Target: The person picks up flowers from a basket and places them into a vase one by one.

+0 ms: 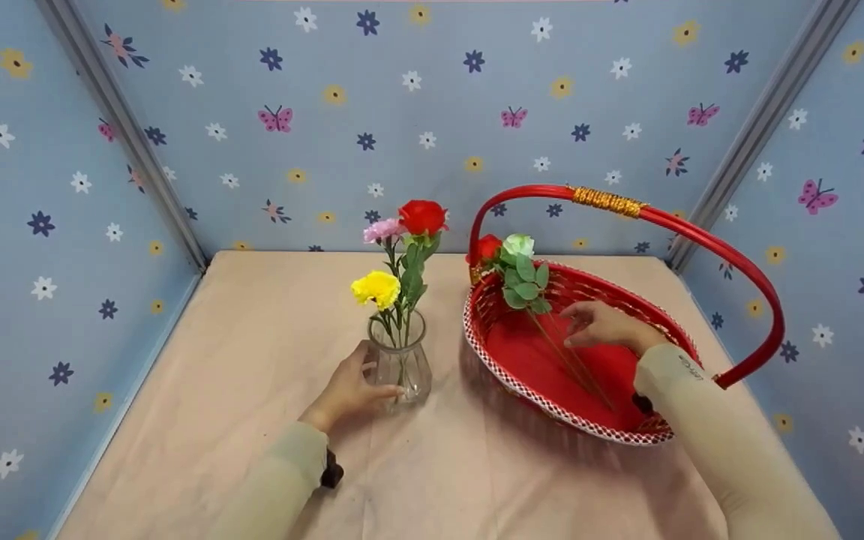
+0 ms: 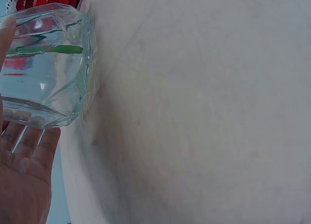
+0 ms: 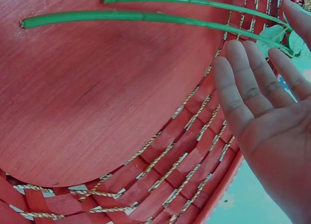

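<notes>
A clear glass vase [image 1: 411, 375] stands on the table with a yellow flower [image 1: 377, 289], a pink flower [image 1: 382, 230] and a red rose [image 1: 423, 217] in it. My left hand [image 1: 348, 391] holds the vase from the left, thumb in front and fingers round the far side. Inside the red basket [image 1: 518, 352], a white rose [image 1: 518, 245] and a red flower [image 1: 486, 248] lean on the back-left rim. Over the basket, my right hand [image 1: 606, 328] is beside their green stems [image 3: 121, 16], fingers extended and nothing gripped.
The basket's tall red handle [image 1: 747, 277], wrapped in gold at its top, arches over the right arm. A pale cloth [image 1: 267, 330] covers the table. Blue flower-patterned panels [image 1: 417, 127] enclose the back and both sides.
</notes>
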The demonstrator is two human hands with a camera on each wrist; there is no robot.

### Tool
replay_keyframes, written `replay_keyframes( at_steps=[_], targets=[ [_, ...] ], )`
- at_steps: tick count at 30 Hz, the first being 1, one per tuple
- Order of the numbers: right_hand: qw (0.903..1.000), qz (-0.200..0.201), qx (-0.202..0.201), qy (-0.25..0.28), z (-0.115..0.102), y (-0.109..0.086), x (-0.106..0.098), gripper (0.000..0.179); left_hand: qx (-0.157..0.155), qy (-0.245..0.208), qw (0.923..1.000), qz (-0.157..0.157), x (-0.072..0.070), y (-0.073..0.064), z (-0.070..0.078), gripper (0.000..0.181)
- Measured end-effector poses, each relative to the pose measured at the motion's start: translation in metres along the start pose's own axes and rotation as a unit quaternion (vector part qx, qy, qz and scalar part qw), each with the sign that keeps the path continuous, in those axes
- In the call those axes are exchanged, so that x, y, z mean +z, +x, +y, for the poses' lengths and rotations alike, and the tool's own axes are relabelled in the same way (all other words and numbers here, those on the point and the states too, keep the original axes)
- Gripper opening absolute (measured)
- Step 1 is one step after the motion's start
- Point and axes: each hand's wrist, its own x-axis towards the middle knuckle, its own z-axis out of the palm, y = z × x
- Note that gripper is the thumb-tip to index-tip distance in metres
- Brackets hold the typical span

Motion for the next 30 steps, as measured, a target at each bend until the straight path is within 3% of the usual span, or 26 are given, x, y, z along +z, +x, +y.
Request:
replay_keyframes(
  at_steps=[6, 14, 22, 30],
  targets=[
    [0.9996, -0.017, 0.018, -0.016, 0.006, 0.008, 0.001, 0.059, -0.005, -0.003, 1.0, -0.001, 0.0, 0.0, 0.0, 0.095],
    [0.999, -0.017, 0.041, 0.001, 0.014, 0.017, 0.007, 0.051, -0.004, -0.003, 1.0, -0.002, -0.001, 0.0, 0.0, 0.094],
    [0.9996, -0.021, 0.013, 0.017, 0.019, 0.021, 0.012, 0.045, -0.008, -0.002, 1.0, 0.001, 0.0, 0.0, 0.001, 0.09],
    [0.9988, -0.014, 0.026, 0.039, 0.02, 0.02, 0.014, 0.033, -0.013, -0.002, 0.9999, 0.005, 0.001, 0.0, 0.002, 0.093]
  ],
)
